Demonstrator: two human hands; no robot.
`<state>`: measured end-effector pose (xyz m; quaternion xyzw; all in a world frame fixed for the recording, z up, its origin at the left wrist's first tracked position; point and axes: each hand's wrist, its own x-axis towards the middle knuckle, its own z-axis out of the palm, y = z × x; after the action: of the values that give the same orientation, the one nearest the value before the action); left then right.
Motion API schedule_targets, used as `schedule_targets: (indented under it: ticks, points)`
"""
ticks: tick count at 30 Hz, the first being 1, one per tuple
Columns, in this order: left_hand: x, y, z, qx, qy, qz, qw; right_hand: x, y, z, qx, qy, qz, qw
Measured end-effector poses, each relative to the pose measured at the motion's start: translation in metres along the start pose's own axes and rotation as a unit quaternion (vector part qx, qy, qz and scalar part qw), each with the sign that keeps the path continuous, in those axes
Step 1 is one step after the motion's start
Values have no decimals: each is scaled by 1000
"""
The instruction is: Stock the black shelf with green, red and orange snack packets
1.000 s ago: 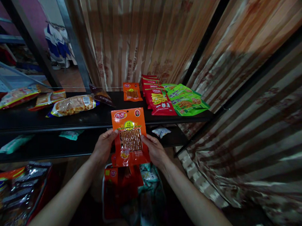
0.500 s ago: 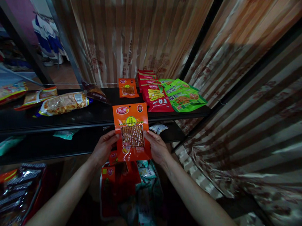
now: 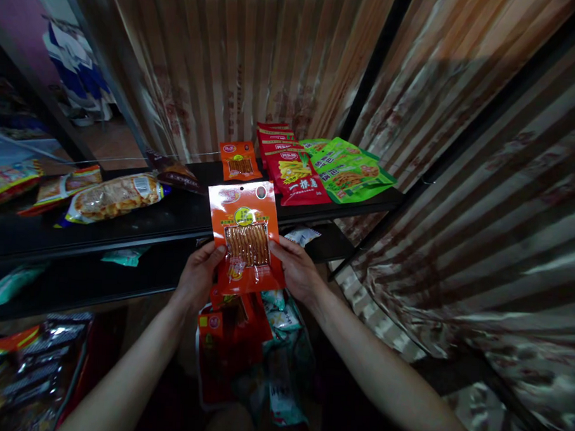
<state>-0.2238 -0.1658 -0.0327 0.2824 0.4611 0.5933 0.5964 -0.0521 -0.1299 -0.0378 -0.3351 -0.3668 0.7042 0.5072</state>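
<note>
An orange snack packet (image 3: 246, 242) with a clear window showing brown strips is held up before the shelf edge. My left hand (image 3: 202, 272) pinches its left side, and my right hand (image 3: 298, 270) grips the right side, thumbs on the front. Behind it on the black shelf (image 3: 187, 214) lies a similar orange packet (image 3: 241, 161). Several red packets (image 3: 294, 171) overlap to its right, beside green packets (image 3: 351, 170). Below my hands, a container holds more orange packets (image 3: 237, 328) and teal-and-white packets (image 3: 281, 361).
Left on the shelf are a brown packet (image 3: 177, 174), a bread-like bag (image 3: 117, 198) and other bags. Teal packets (image 3: 15, 283) lie on the lower shelf. A box of packaged snacks (image 3: 37, 370) stands lower left. A striped curtain (image 3: 457, 248) and dark posts border the shelf.
The held packet has risen slightly toward the shelf and tilted, its top now catching glare. Both hands keep their grip. The view has shifted a little.
</note>
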Motion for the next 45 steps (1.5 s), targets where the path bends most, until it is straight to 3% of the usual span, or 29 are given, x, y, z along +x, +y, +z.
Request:
schedule_targets:
  ticks: [13,22,30,45]
  points:
    - [5,-2,-8,-23,15,53,998,-5,5,6,-9,-91,30,995]
    - [-12,14,-3,19,-106,18,994,-6,5,9,34,-95,31,994]
    - [-7,13,-10,29,-102,31,994,-5,5,5,33,-177,23,983]
    - [-7,11,-4,27,-87,24,996,-5,5,1,48,-168,24,984]
